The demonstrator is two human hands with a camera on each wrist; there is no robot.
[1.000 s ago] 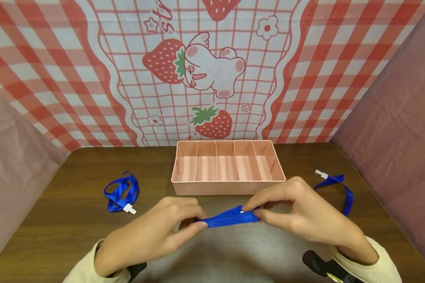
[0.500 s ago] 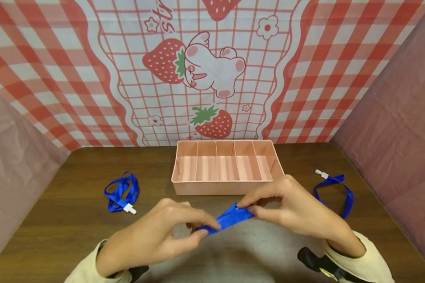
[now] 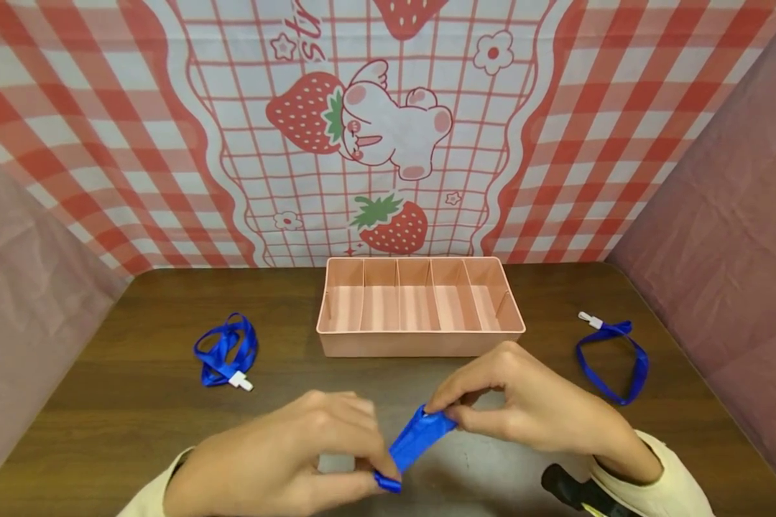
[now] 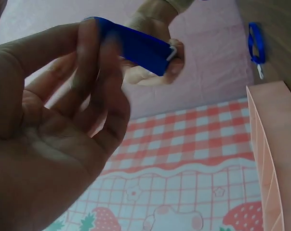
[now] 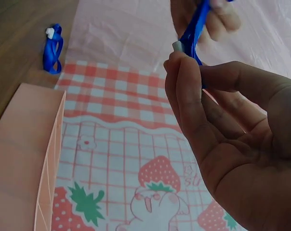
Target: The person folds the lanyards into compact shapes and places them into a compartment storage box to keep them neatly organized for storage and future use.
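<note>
A folded blue lanyard (image 3: pixel 417 439) is stretched between my two hands in front of the box. My left hand (image 3: pixel 291 452) pinches its lower end, where the strap curls over at the fingertips. Its upper end is pinched between thumb and fingers of my right hand (image 3: pixel 524 406). In the right wrist view, a whitish clip (image 5: pixel 178 46) pokes out beside the right fingertips. The left wrist view shows the flat strap (image 4: pixel 140 50) running from the left fingers to the right hand.
A pink box (image 3: pixel 420 343) with several compartments stands at the back middle of the wooden table (image 3: pixel 103 402). One coiled blue lanyard (image 3: pixel 223 355) with a white clip lies left. A looped blue lanyard (image 3: pixel 640 370) lies right. A patterned cloth (image 3: pixel 233 237) hangs behind.
Both hands have come lower and nearer, the left one most. The strap between them has turned from nearly level to a steep slant, with its left end down.
</note>
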